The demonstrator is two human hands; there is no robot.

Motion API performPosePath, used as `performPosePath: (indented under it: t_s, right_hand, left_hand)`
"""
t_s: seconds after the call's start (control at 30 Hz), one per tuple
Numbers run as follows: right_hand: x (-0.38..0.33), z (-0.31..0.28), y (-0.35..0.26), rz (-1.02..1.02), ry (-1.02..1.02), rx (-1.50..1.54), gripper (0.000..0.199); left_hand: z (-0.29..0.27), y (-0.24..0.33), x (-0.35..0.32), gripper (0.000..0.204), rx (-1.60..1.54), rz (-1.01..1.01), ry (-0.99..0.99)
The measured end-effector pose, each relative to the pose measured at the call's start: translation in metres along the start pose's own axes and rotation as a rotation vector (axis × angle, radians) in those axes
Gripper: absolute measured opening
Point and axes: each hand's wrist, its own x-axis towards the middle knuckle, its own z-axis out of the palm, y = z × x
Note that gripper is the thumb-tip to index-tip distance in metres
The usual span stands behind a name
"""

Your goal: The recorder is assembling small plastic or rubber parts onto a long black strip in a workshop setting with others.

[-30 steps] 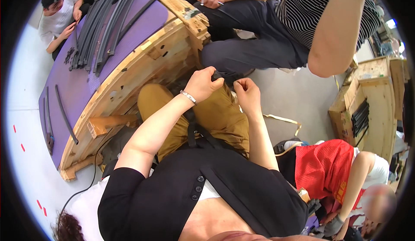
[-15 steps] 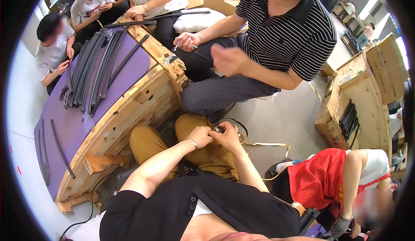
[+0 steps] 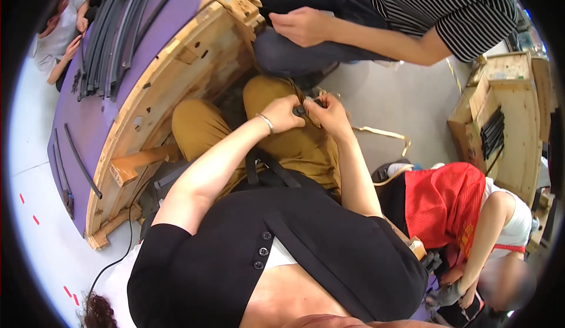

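- Two at work: left hand (image 3: 284, 114) is curling, fingers nearly closed, around a small black piece (image 3: 299, 111); right hand (image 3: 331, 117) is bending its fingertips in close beside it; whether they are gripping anything, cannot tell;
- small black piece is sitting between the hands, above the mustard trousers (image 3: 199, 123);
- compared with a second ago, hands are sitting closer together.

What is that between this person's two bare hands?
In the head view, a small black piece sits between the left hand and the right hand, at the fingertips. Its exact shape is too small to tell.
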Motion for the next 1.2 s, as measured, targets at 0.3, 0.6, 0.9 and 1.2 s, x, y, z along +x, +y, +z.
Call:
performPosePath:
  t_s: [0.3,0.6,0.9,1.2]
  right_hand:
    - [0.0,-0.014,-0.002,-0.112,0.175,-0.025,0.031]
    - [-0.002,-0.016,-0.013,-0.205,0.134,0.036,0.024]
    - [-0.007,-0.006,-0.019,-0.193,0.144,0.055,0.029]
    - [-0.004,-0.015,-0.018,-0.16,0.163,-0.033,0.033]
  left_hand:
    - [-0.037,0.013,0.004,0.016,-0.642,-0.296,-0.185]
    - [-0.153,0.033,0.01,0.011,-0.772,-0.089,0.204]
    - [-0.207,0.043,0.014,0.01,-0.765,-0.018,0.503]
    - [-0.176,0.052,0.008,0.007,-0.967,-0.046,0.329]
